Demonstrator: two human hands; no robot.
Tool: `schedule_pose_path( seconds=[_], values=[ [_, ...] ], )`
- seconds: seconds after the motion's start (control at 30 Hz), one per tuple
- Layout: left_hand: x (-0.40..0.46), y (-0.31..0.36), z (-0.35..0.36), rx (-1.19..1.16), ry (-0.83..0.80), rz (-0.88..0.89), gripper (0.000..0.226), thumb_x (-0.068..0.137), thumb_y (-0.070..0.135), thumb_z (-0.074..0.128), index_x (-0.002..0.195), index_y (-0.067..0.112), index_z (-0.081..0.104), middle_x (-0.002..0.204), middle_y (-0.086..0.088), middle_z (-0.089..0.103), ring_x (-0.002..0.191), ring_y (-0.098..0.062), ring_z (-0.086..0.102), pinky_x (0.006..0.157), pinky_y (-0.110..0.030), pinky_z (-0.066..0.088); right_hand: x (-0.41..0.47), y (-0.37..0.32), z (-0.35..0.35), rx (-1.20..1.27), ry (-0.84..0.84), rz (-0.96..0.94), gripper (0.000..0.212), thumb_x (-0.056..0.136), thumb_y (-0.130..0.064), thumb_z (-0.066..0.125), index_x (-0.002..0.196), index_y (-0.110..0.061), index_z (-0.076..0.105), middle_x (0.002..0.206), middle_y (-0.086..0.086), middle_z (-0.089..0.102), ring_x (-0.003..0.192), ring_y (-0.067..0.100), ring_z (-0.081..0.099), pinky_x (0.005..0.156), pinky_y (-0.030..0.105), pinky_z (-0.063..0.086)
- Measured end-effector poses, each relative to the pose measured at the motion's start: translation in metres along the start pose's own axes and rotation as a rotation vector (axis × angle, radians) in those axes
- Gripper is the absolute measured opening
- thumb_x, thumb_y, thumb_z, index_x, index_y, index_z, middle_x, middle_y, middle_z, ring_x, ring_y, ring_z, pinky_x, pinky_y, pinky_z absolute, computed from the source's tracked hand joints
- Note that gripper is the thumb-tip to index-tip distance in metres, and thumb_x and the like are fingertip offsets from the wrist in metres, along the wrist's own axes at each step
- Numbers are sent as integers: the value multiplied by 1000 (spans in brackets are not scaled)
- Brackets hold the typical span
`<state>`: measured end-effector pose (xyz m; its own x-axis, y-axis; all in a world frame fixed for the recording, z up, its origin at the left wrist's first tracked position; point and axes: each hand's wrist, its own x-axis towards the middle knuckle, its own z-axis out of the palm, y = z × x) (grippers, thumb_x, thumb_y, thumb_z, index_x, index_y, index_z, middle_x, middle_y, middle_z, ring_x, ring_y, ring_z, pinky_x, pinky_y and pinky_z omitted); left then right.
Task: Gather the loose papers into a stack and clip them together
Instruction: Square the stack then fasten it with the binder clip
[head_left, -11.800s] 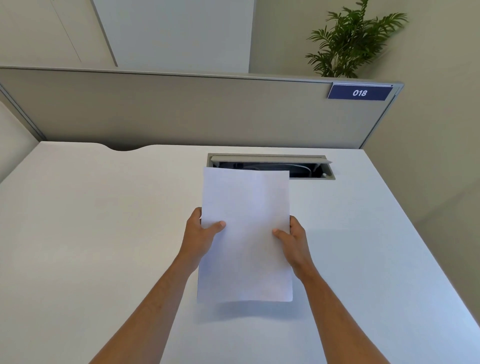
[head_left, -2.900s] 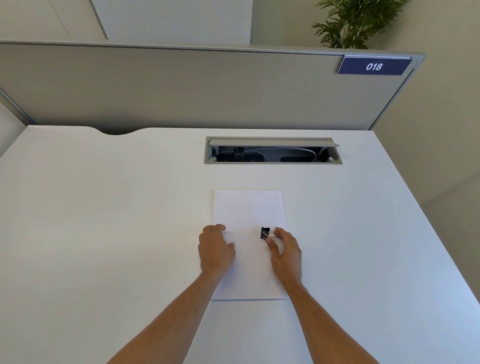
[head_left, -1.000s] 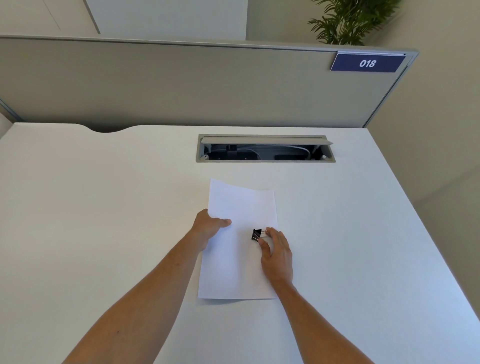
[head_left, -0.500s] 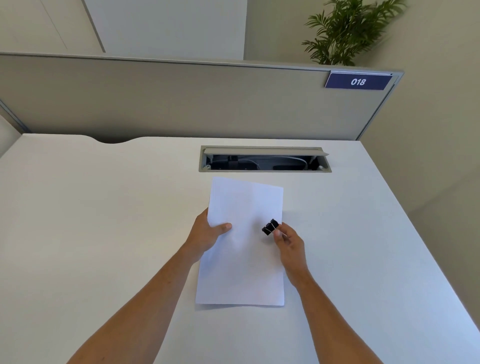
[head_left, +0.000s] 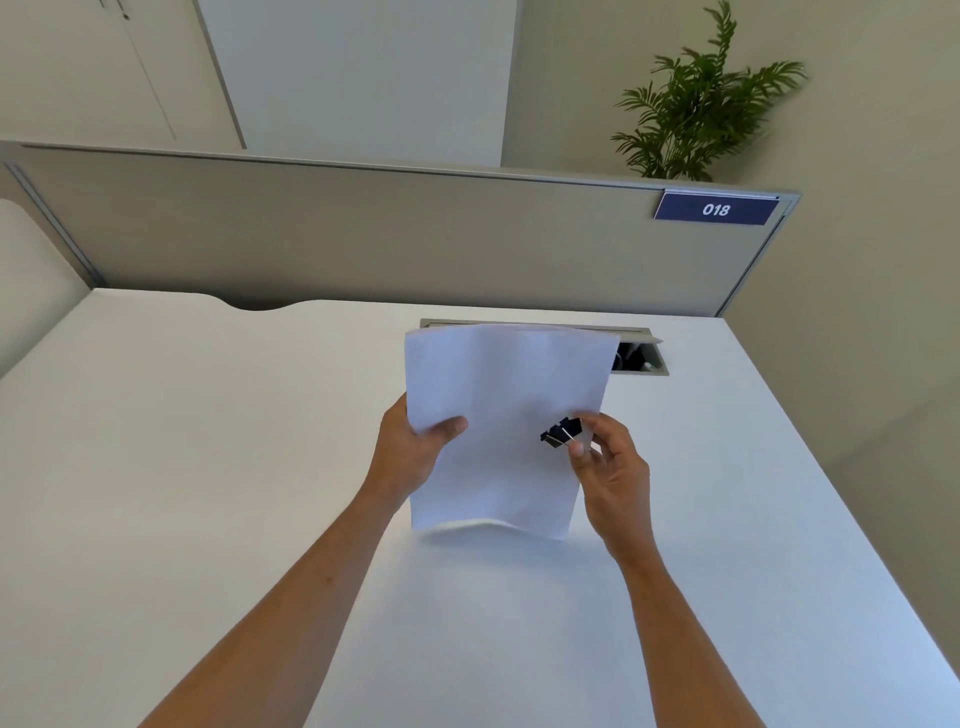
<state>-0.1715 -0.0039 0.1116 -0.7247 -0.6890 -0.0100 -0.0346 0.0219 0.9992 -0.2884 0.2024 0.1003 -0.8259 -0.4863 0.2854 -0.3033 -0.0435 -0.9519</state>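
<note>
A stack of white papers is held up off the white desk, tilted toward me, its lower edge slightly curled. My left hand grips the stack's left edge, thumb on the front sheet. My right hand pinches a small black binder clip by its wire handles in front of the stack's right side. I cannot tell whether the clip's jaws touch the paper.
A cable tray opening in the desk lies behind the papers, partly hidden. A grey partition with a blue 018 sign closes the desk's far edge. A potted plant stands beyond it.
The stack has been lifted from flat on the desk into the air by my left hand. My right hand picked the clip off the paper and holds it by the stack's right edge.
</note>
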Motion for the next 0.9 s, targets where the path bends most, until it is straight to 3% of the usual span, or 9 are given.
schedule_pose_path(
  seconds=[0.2, 0.47, 0.6, 0.67, 0.8, 0.9],
  values=[
    [-15, 3, -2, -57, 29, 25, 39, 74, 6, 83, 102, 24, 64, 96, 4, 74, 87, -14, 71, 73, -32, 59, -16, 8, -2, -61, -24, 24, 31, 89, -28, 61, 120, -30, 61, 130, -14, 56, 126, 17, 54, 104, 34, 46],
    [-10, 33, -2, -93, 10, 109, 51, 65, 17, 88, 110, 20, 65, 105, 1, 74, 95, -17, 71, 78, -33, 59, -15, -2, -9, -95, -46, 41, 32, 91, -16, 64, 119, -32, 61, 131, -17, 55, 125, 12, 54, 102, 23, 43],
    [-5, 44, -3, -58, -4, 122, 39, 62, 20, 87, 90, 21, 61, 81, 16, 68, 75, -8, 66, 63, -24, 55, -12, -4, -10, -103, -53, 41, 33, 91, -15, 64, 118, -32, 61, 126, -23, 56, 124, 10, 55, 100, 17, 44],
    [-4, 45, -3, -65, -13, 121, 34, 66, 14, 88, 89, 20, 63, 79, 16, 67, 74, -9, 66, 62, -23, 54, -12, -4, -10, -109, -50, 35, 32, 91, -16, 64, 117, -34, 61, 124, -27, 56, 124, 10, 54, 99, 15, 44],
    [-6, 45, -2, -110, -38, 88, 22, 74, 7, 83, 87, 17, 70, 78, 10, 74, 73, -11, 70, 62, -24, 54, -12, -5, -10, -154, -56, 30, 31, 90, -21, 65, 117, -36, 61, 129, -22, 53, 125, 9, 53, 106, 33, 44],
    [-8, 44, -1, -116, -39, 82, 20, 75, 9, 82, 88, 20, 73, 81, 5, 76, 76, -16, 73, 65, -29, 58, -13, -10, -12, -241, -27, -17, 32, 89, -24, 67, 117, -38, 59, 143, -13, 43, 135, 7, 42, 109, 37, 40]
  ],
)
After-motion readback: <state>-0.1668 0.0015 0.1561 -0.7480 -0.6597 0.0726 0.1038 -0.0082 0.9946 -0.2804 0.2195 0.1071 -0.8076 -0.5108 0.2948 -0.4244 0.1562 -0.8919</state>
